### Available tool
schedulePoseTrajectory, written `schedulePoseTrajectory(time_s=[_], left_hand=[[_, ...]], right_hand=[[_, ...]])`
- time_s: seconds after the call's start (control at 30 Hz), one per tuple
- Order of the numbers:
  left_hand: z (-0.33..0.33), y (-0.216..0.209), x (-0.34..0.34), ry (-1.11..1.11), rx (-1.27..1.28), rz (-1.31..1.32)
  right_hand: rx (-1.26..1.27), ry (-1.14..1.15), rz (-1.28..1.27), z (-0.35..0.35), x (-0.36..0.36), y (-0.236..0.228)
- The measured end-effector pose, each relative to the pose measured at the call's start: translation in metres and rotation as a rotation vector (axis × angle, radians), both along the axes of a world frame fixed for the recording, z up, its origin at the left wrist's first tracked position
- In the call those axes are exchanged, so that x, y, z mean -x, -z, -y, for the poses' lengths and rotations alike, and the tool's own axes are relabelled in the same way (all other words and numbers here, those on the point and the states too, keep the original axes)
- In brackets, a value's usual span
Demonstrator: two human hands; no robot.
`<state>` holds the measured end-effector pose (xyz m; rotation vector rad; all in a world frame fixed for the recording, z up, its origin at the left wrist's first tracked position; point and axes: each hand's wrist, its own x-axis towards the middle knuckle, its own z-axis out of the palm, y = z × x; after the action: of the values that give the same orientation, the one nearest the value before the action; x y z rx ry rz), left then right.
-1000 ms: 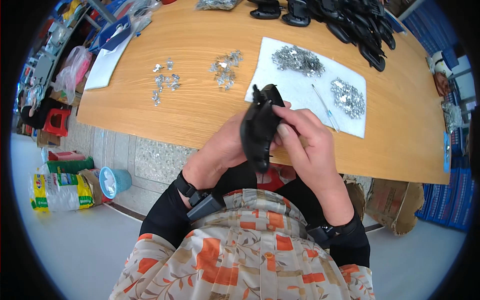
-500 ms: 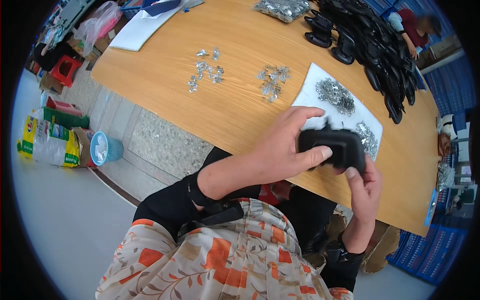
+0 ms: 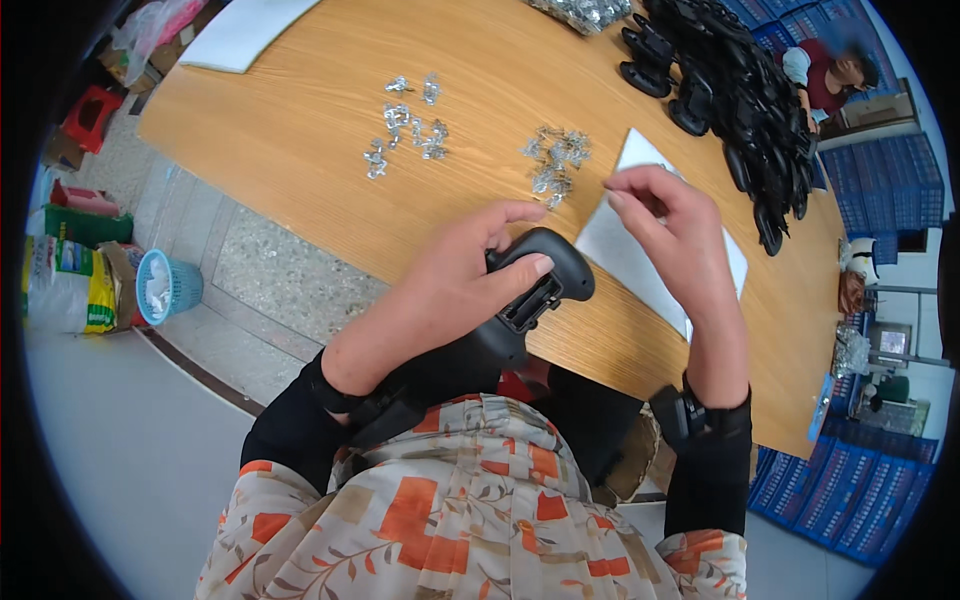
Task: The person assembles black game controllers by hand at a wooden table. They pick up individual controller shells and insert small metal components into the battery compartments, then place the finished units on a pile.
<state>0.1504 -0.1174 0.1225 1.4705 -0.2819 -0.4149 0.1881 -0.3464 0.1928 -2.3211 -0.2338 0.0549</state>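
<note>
In my left hand (image 3: 465,275) is a black game controller shell (image 3: 562,258), gripped with the thumb across its face. The shell is tilted over the table's near edge, and an open slot shows in its middle. My right hand (image 3: 685,235) is above the white foam sheet (image 3: 622,255), thumb and forefinger brought together. Whatever those fingers hold, if anything, is too small to make out. Just left of their tips lies a loose group of small shiny metal pieces (image 3: 555,155). My right hand hides much of the sheet and the metal pieces on it.
Another scatter of metal pieces (image 3: 400,118) lies farther left on the wooden table (image 3: 320,170). Black shells (image 3: 735,100) are heaped at the far right, beside a bag of metal parts (image 3: 590,12). A person (image 3: 825,80) is beyond the heap. A blue basket (image 3: 170,287) stands on the floor.
My right hand has let go of the controller shell and moved up over the foam sheet. My left hand has drawn the shell left and toward me, turning it. The view has shifted.
</note>
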Motion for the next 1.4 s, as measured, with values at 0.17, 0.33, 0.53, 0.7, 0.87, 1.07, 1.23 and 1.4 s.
schedulePoseTrajectory(time_s=[0.17,0.33,0.53,0.7,0.87,1.07,1.23,1.4], left_hand=[[0.002,0.000,0.002,-0.024,-0.054,0.107],[0.003,0.001,0.004,-0.050,-0.092,0.196],[0.004,0.002,0.004,-0.048,-0.083,0.178],[0.007,0.001,0.004,-0.060,-0.104,0.167],[0.008,0.004,0.003,-0.062,-0.074,0.067],[0.010,-0.005,-0.001,-0.053,-0.027,-0.048],[0.011,-0.002,0.001,-0.047,0.009,-0.031],[0.011,-0.001,0.002,-0.048,-0.038,0.011]], right_hand=[[0.234,-0.091,0.018,-0.017,-0.018,0.018],[0.253,-0.172,0.122,-0.022,-0.011,0.038],[0.333,-0.206,0.196,-0.024,-0.012,0.044],[0.249,-0.102,0.114,-0.019,-0.009,0.038],[0.064,-0.050,0.015,-0.016,-0.003,0.028],[-0.044,-0.160,0.071,-0.018,0.020,0.014],[-0.086,-0.127,0.048,-0.021,0.030,0.016],[-0.177,-0.029,-0.112,-0.021,0.036,0.020]])
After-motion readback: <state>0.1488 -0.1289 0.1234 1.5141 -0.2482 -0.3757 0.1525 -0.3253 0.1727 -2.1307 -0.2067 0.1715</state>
